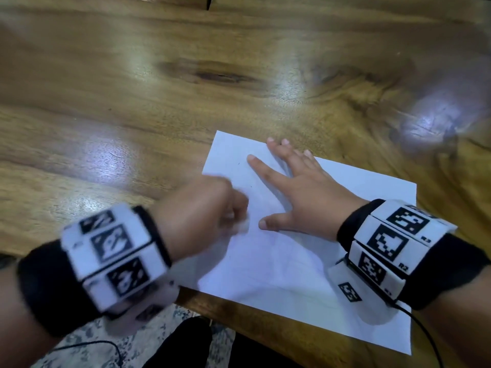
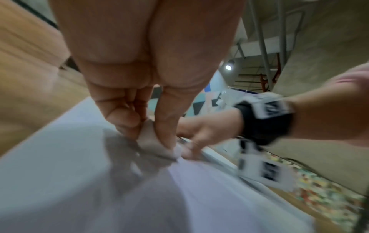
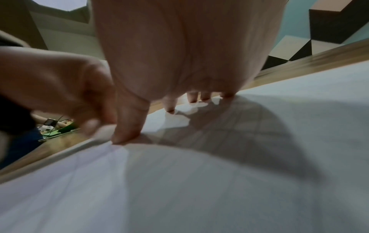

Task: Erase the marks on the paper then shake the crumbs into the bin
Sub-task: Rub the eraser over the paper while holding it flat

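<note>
White eraser [image 2: 151, 141] pinched in left hand [image 1: 202, 213]; right hand [image 1: 305, 192] spread flat pinning paper [image 1: 292, 274]; keep strokes short, light.

The surface [image 1: 132, 88] is glossy golden-brown wood with dark knots in its grain, and it mirrors pale patches of overhead light. Below its near edge lies a speckled grey and white floor [image 1: 87, 333], with a thin black cable [image 1: 87, 343] trailing across it. In the left wrist view a round lamp [image 2: 228, 67] glows on a beige wall, next to grey metal poles [image 2: 265, 47] and a stair-like frame. A colourful patterned rug or mat [image 2: 323, 187] shows blurred at lower right there. The right wrist view shows a wall [image 3: 295, 45] painted in teal, black, white and tan geometric blocks beyond the surface's far edge.
</note>
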A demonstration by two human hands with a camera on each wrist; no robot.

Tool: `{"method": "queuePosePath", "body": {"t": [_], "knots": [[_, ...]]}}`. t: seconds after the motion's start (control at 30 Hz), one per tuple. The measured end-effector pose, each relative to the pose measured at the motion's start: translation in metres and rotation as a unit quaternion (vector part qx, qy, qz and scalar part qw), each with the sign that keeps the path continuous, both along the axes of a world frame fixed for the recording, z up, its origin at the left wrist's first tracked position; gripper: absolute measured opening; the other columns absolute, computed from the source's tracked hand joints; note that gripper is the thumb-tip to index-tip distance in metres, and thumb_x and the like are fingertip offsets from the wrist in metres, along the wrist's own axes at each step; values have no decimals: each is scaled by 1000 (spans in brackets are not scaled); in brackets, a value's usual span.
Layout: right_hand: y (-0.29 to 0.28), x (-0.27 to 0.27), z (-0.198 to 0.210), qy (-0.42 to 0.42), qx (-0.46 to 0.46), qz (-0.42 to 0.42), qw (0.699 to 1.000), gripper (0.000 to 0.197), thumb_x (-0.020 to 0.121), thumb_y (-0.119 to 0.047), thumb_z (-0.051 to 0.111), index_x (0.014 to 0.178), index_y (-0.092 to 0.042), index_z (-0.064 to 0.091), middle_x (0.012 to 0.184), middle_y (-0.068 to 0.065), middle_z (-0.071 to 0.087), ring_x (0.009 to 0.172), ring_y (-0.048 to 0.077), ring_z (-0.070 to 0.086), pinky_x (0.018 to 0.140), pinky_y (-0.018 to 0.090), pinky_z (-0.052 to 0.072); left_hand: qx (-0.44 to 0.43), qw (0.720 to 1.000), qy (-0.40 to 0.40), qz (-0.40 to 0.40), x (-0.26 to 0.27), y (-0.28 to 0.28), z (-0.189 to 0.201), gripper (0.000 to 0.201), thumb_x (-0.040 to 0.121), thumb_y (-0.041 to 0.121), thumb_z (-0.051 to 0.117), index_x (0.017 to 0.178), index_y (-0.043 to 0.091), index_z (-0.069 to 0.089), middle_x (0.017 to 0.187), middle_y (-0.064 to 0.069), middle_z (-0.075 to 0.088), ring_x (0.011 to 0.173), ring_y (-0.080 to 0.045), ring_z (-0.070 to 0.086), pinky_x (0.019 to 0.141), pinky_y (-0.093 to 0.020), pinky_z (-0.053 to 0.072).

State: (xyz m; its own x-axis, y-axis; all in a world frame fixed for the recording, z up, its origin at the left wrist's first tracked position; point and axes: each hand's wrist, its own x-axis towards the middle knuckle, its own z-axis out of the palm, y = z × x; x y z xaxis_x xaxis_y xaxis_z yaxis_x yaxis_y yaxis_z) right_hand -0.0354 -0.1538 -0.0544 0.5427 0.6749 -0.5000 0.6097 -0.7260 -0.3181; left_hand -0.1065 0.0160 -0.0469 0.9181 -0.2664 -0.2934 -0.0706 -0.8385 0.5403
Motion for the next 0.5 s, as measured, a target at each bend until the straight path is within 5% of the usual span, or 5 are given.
{"method": "queuePosePath", "body": {"t": [0.07, 0.23, 0.4, 0.5], "knots": [[0, 0, 0, 3, 5, 0, 1000, 98, 77, -61, 58, 145, -41, -11, 152, -4, -31, 140, 13, -28, 113, 31, -17, -16, 998, 46, -30, -22, -2, 1, 11, 78, 26, 65, 83, 31, 56, 66, 11, 44, 59, -2, 45, 57, -9, 30], [-8, 7, 3, 35, 44, -10, 998, 110, 73, -46, 71, 148, -25, -7, 155, -10, -23, 138, 0, -22, 111, 21, -15, 3, 999, 50, -11, -31, 0, -1, 9, 77, 19, 63, 77, 28, 60, 77, 10, 49, 69, -10, 53, 63, -22, 40], [-11, 12, 2, 45, 46, 5, 998, 112, 74, -41, 73, 148, -20, -9, 154, -13, -24, 139, 1, -22, 112, 20, -15, 2, 993, 120, 9, -7, 0, 11, 7, 69, 30, 73, 68, 26, 67, 67, 8, 60, 56, 2, 51, 55, -5, 34], [-11, 12, 1, 43, 47, 6, 998, 113, 73, -42, 73, 148, -20, -9, 154, -11, -24, 140, 2, -21, 113, 22, -14, -15, 992, 51, 111, 34, 5, 14, 7, 68, 24, 75, 69, 25, 68, 62, 3, 64, 55, -6, 52, 53, -9, 36]]}}
